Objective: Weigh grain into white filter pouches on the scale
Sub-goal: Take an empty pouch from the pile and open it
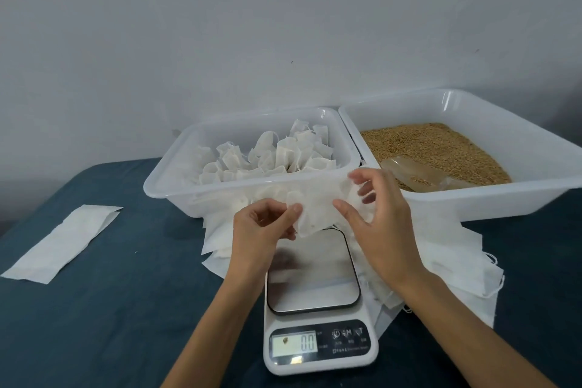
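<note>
Dark blue cloth covers the table [94, 309]. Above the scale [318, 302], whose display reads 0.0, the left hand [264, 227] and right hand [378, 217] each pinch a white filter pouch [318, 214]; grain [434, 148] fills the right tub [519, 198].

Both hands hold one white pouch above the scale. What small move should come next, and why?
Probably pull the pouch mouth open and set it on the scale platform. Left hand and right hand pinch it above the bare platform, the display reads 0.0, and the scoop lies in the grain.
</note>
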Motion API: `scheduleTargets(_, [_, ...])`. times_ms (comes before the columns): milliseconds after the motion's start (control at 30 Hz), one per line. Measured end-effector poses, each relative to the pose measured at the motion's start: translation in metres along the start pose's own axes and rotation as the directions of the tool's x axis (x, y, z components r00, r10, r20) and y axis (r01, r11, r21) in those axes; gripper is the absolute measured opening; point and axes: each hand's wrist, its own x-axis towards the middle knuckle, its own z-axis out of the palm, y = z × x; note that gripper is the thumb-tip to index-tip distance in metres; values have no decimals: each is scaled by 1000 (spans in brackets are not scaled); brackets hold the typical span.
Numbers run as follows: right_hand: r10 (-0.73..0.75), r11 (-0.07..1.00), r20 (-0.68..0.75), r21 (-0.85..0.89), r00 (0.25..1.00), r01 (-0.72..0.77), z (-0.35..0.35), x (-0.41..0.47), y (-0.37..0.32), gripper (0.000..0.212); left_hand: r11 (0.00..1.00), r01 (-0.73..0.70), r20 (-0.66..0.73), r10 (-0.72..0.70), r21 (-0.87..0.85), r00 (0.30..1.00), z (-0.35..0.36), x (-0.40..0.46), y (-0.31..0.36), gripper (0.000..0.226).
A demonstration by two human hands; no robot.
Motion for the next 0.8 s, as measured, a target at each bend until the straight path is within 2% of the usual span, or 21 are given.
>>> scheduleTargets(33, [-42, 998, 23, 43, 999, 41, 0, -1, -1, 23, 1000, -12, 10, 12, 5, 1000, 1, 0, 0, 27])
scheduleTargets(67, [-31, 990, 92, 142, 995, 18, -1, -3, -3, 17, 1000, -22, 33, 21, 7, 999, 3, -2, 0, 27])
scheduleTargets(133, [50, 942, 301, 304, 952, -145, 1, -5, -9, 17, 999, -35, 108, 34, 8, 994, 7, -6, -1, 20])
scheduleTargets(200, [64, 933, 405, 300, 912, -199, 5, -8, -10, 22, 999, -45, 188, 42, 7, 981, 11, -10, -2, 17])
scheduleTargets(300, [62, 902, 389, 372, 919, -219, 6, -8, -9, 21, 998, -62, 226, 57, 14, 972, 12, -11, -3, 15])
scheduleTargets(500, [118, 870, 307, 426, 944, -248, 3, -3, -5, 13, 999, -42, 164, 45, -22, 985, 13, -12, -1, 24])
scheduleTargets(600, [102, 849, 329, 463, 939, -255, 1, -2, -6, 11, 998, -54, 173, 58, -30, 983, 12, -11, 0, 25])
scheduleTargets(700, [78, 872, 382, 421, 921, -248, 2, -5, -11, 26, 995, -95, 187, 87, 35, 978, 13, -12, -3, 21])
scheduleTargets(800, [82, 885, 365, 401, 927, -237, 3, -6, -12, 26, 989, -133, 191, 118, 65, 975, 13, -11, -5, 22])
